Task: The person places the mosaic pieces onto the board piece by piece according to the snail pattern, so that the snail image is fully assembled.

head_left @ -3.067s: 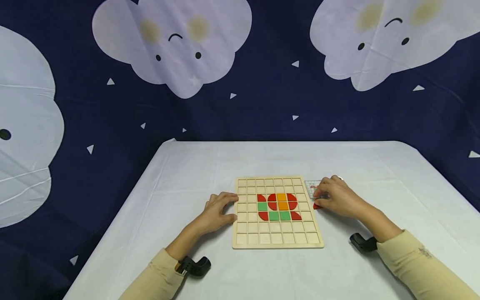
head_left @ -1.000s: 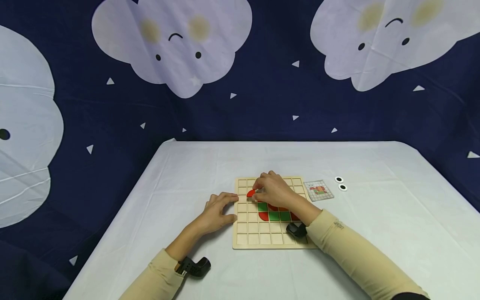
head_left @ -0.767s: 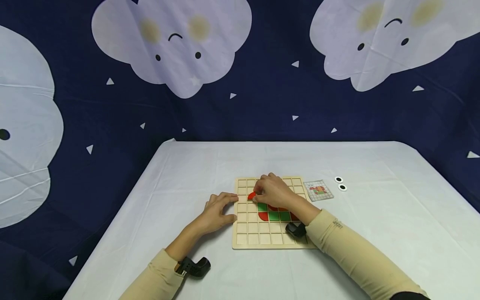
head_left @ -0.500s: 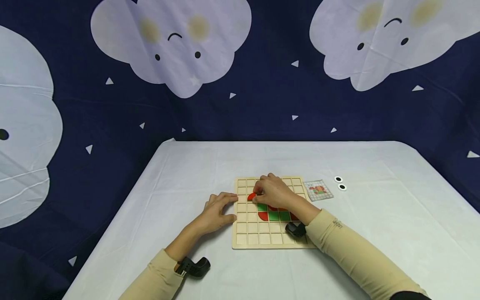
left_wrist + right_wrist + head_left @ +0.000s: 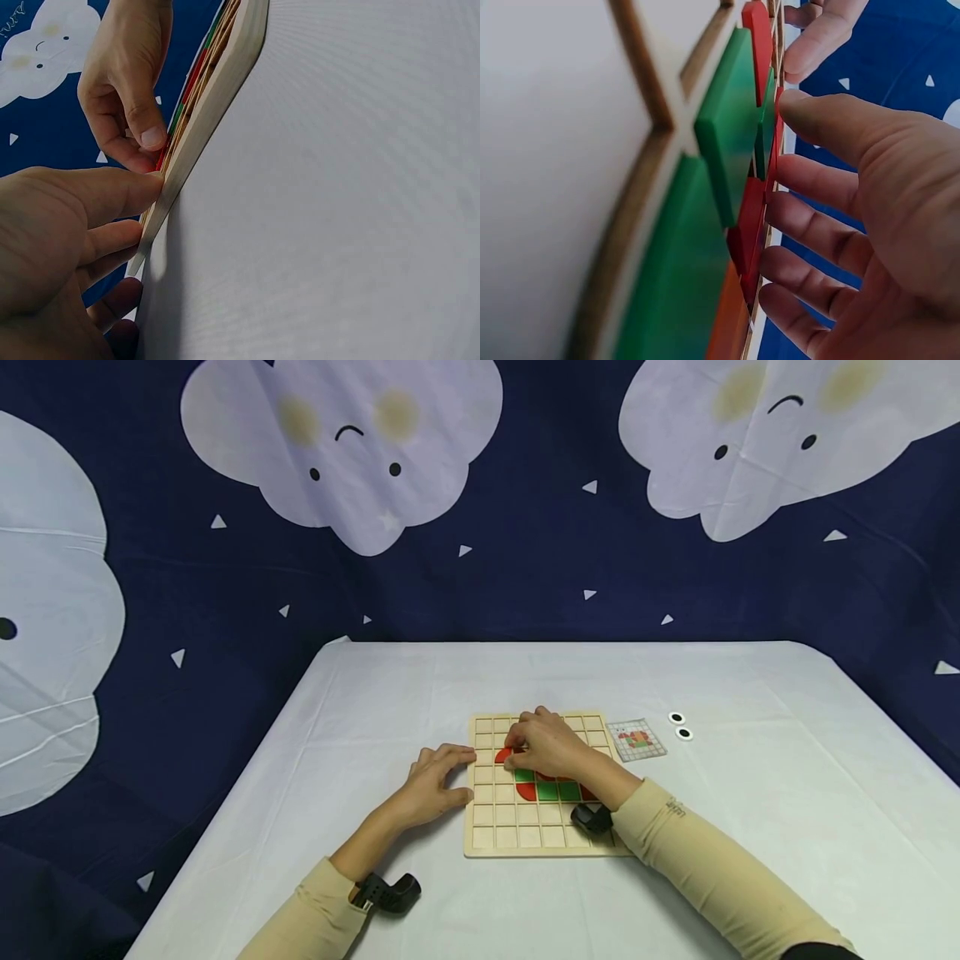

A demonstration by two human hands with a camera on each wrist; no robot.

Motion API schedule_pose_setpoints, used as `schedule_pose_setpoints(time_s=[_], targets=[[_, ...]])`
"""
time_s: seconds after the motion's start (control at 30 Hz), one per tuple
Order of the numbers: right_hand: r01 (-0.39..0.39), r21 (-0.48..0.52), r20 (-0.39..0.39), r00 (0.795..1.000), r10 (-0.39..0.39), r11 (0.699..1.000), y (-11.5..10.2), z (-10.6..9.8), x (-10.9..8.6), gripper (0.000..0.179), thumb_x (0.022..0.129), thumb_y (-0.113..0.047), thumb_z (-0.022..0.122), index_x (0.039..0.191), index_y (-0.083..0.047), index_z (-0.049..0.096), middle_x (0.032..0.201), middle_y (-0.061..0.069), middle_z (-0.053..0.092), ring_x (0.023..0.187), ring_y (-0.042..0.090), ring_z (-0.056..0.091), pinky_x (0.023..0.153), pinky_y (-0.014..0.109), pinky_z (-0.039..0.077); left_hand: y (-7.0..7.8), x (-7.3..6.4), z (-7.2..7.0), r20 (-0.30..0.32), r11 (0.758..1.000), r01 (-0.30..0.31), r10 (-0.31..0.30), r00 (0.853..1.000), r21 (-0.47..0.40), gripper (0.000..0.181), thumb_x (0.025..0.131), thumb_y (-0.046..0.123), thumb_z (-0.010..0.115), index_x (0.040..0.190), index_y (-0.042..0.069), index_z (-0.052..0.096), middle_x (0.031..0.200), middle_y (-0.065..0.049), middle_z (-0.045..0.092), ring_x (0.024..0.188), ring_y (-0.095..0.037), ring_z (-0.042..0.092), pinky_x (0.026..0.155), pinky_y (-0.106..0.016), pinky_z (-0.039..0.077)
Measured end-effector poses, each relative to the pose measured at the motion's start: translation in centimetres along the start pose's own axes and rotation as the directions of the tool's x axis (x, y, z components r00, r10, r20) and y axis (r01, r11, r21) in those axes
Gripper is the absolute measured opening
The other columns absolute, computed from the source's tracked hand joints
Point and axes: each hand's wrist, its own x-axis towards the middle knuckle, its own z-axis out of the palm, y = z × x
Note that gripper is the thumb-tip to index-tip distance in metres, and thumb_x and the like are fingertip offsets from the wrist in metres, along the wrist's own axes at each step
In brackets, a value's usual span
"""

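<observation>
A wooden grid board (image 5: 495,837) lies on the white table. My left hand (image 5: 435,783) rests at its left edge, thumb and fingertips against the rim and fingers fairly straight. My right hand (image 5: 549,745) reaches over the board, with thumb and index finger at either side of a red rounded tile (image 5: 501,757) in an upper-left cell. Green square tiles (image 5: 548,792) and a red quarter-circle tile (image 5: 527,792) sit in cells below. More red and orange tiles are partly hidden under my right hand. The right wrist view shows a raised green tile (image 5: 731,112) close up.
A printed pattern card (image 5: 637,740) lies right of the board. Beyond it are two white discs with black centres, one disc (image 5: 677,718) slightly behind the other disc (image 5: 684,734). A dark blue cloud-print cloth (image 5: 525,585) hangs behind the table.
My right hand has come from beside the card to the board's upper left, bringing the red tile. In the last second the tile has settled lower into its cell. My left hand stays put.
</observation>
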Motion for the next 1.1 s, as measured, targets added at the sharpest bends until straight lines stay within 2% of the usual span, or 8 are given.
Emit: schedule_pose_setpoints(time_s=[0.27,0.5,0.67,0.83,1.1], targets=[[-0.003,0.018,0.002,1.000,0.003,1.000,0.3,-0.5,-0.2,0.029,0.077,-0.039,0.074,0.096,-0.017,0.072,0.089,-0.002,0.062,0.080,0.015,0.044,0.072,0.031,0.036,0.1,0.1,-0.1,0.000,1.000,-0.003,0.003,1.000,-0.003,0.051,0.077,0.016,0.070,0.127,0.009,0.058,0.135,0.003,0.052,0.104,-0.016,0.037,0.087,-0.035,0.024],[-0.056,0.028,-0.047,0.997,0.057,0.998,1.9,-2.8,-1.3,0.031,0.082,-0.033,0.070,0.105,-0.013,0.071,0.097,0.003,0.063,0.087,0.020,0.047,0.078,0.037,0.037,0.2,0.1,0.0,-0.009,1.000,-0.005,0.005,1.000,-0.003,0.051,0.077,0.016,0.070,0.126,0.009,0.058,0.135,0.003,0.053,0.104,-0.015,0.038,0.087,-0.035,0.025],[-0.132,0.017,-0.110,0.985,0.133,0.991,4.9,-5.0,-3.3,0.036,0.080,-0.032,0.072,0.107,-0.008,0.070,0.097,0.007,0.064,0.092,0.025,0.050,0.082,0.043,0.039,0.2,0.2,0.0,-0.014,1.000,-0.008,0.009,1.000,0.009,0.052,0.076,0.016,0.070,0.126,0.009,0.059,0.135,0.003,0.053,0.104,-0.015,0.038,0.087,-0.035,0.025],[-0.218,0.027,-0.158,0.963,0.219,0.976,9.0,-6.7,-6.6,0.036,0.082,-0.028,0.070,0.110,-0.005,0.067,0.099,0.013,0.063,0.092,0.029,0.050,0.077,0.042,0.039,0.3,0.1,0.0,-0.014,1.000,-0.006,0.006,1.000,0.004,0.052,0.076,0.015,0.070,0.126,0.009,0.059,0.135,0.002,0.053,0.105,-0.016,0.039,0.087,-0.035,0.026],[-0.361,0.068,-0.171,0.914,0.368,0.930,14.5,-7.3,-11.6,0.042,0.083,-0.031,0.068,0.112,-0.001,0.065,0.101,0.020,0.062,0.093,0.033,0.051,0.074,0.042,0.039,0.3,-0.1,0.1,-0.012,1.000,0.004,-0.004,1.000,0.002,0.052,0.076,0.015,0.070,0.126,0.009,0.059,0.135,0.002,0.053,0.104,-0.016,0.039,0.087,-0.034,0.026]])
